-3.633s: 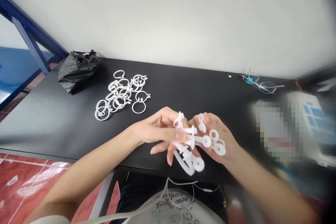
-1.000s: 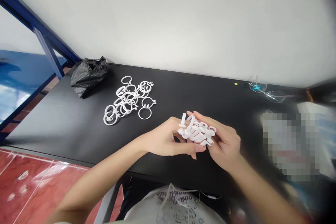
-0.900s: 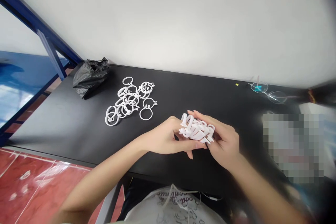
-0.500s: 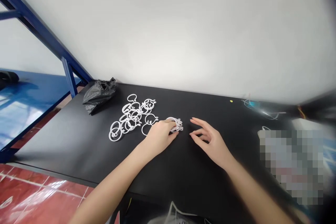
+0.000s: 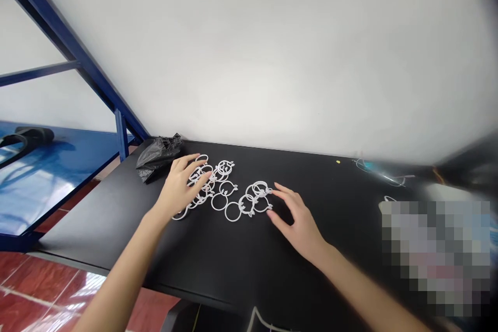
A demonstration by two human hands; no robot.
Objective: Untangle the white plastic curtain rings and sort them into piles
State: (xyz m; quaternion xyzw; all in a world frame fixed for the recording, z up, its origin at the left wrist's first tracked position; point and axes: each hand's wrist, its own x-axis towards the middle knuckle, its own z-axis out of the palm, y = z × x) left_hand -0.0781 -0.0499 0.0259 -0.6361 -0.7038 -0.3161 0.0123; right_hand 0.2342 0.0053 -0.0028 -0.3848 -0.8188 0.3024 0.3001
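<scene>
Several white plastic curtain rings (image 5: pixel 219 201) with small eyelets lie on the black tabletop (image 5: pixel 218 259). Over the left pile, my left hand (image 5: pixel 181 184) is spread, its fingertips at the rings and partly covering them. A second, smaller group of overlapping rings (image 5: pixel 254 197) lies nearer the middle of the table. At that group's right edge is my right hand (image 5: pixel 298 218), thumb and fingers apart, the tips close to the outer rings. Whether either hand touches a ring I cannot tell.
A crumpled black plastic bag (image 5: pixel 157 158) sits at the back left by the blue metal frame (image 5: pixel 122 135). Clear plastic wrapping (image 5: pixel 377 174) lies at the back right, with a small yellow bit (image 5: pixel 338 162) near it. A blurred-out package (image 5: pixel 436 254) is at the right.
My left hand has let go of a bunch of rings, now spread out mid-table, and moved left over the pile. My right hand has come up beside the released rings. The view has shifted slightly.
</scene>
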